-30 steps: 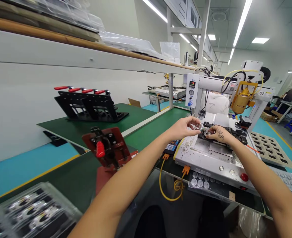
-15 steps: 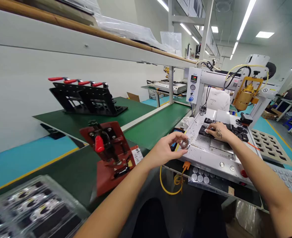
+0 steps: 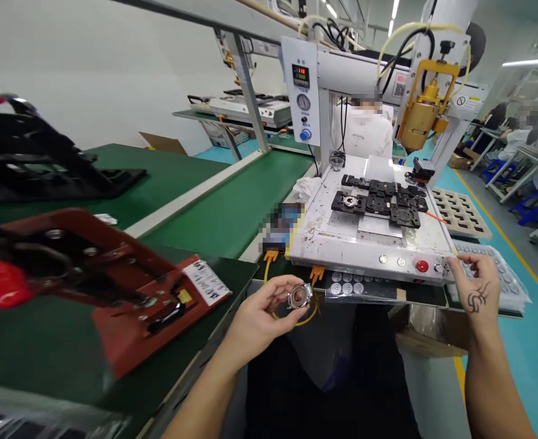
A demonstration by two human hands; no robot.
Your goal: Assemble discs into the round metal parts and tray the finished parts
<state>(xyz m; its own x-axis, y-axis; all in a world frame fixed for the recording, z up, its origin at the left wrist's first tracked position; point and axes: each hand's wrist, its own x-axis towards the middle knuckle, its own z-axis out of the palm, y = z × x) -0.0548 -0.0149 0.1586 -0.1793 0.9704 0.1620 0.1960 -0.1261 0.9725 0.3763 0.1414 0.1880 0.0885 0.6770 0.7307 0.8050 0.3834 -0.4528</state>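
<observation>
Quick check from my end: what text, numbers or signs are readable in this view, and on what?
Control box: red digits on its display, too blurred to read.
White label on the red fixture: print too small.
Round warning sign on the machine arm: symbol only, no words legible.
Keypad: blurred out.

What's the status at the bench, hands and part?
Left hand pinches small round silver metal part above lap. Right hand empty, at white machine base corner. Red toggle clamp fixture left, apart.

Both arms bare, no sleeves or gloves. Right hand [image 3: 476,288] has a dark swirly tattoo on the back; left hand [image 3: 260,318] is unmarked. Dark trousers.
</observation>
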